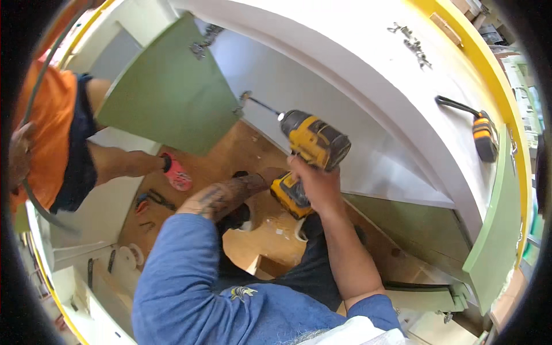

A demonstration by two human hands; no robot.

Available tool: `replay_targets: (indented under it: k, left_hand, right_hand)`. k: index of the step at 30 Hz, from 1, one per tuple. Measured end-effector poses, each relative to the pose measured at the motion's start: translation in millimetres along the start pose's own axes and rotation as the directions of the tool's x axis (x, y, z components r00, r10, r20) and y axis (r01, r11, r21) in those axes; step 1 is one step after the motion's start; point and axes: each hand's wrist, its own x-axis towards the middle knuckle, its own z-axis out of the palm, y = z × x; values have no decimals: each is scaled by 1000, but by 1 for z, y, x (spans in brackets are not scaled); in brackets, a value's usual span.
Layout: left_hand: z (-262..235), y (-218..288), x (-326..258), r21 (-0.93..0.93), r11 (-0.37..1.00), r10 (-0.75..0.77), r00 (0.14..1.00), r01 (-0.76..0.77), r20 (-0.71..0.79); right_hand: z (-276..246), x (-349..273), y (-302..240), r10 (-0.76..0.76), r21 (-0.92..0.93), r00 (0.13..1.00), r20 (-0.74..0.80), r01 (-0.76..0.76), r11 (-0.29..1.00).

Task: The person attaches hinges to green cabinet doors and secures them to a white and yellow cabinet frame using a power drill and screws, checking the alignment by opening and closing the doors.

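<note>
White panels curve around a brown wooden floor, where I sit low inside what looks like a cabinet; beyond the left side of a green door a co-worker stands in an orange top, one foot in a pink shoe.

I judge the step in hand to be fixing or loosening a hinge with a drill; the hinge sits near the lower end of the door's right edge, and the long bit reaches it, though whether it is seated in a screw is too small to tell; to my mind the next move calls for the bit square to the hinge, steady pressure and a door that does not swing.

My right hand is wrapped around the drill's grip, fingers closed, bare forearm slanting up from the lower right; my left forearm crosses inward with the elbow out wide, bringing my left hand just beside the battery; its fingers are hidden, so I cannot tell whether they grip anything; loose hinges lie near the ledge's yellow outer edge, an orange and black tool toward its right end.
</note>
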Motion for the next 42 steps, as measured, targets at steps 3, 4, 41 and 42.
replay_targets:
  k: [3, 4, 41, 42]
  left_hand:
    - [-77, 67, -84, 636, 751, 100, 982, -180, 160]
    - [-83, 79, -109, 655, 738, 79, 985, -162, 155]
    - [-153, 76, -180, -4, 960, 45, -168, 280, -985]
    - [-155, 73, -182, 8, 963, 56, -169, 270, -984]
  right_hand:
    - [31, 20, -34, -136, 368, 986, 101, 90, 926]
    - [39, 27, -35, -157, 402, 983, 92, 108, 909]
    - [103, 130, -60, -189, 593, 968, 163, 57, 803]
    - [105, 130, -61, -191, 594, 967, 166, 56, 802]
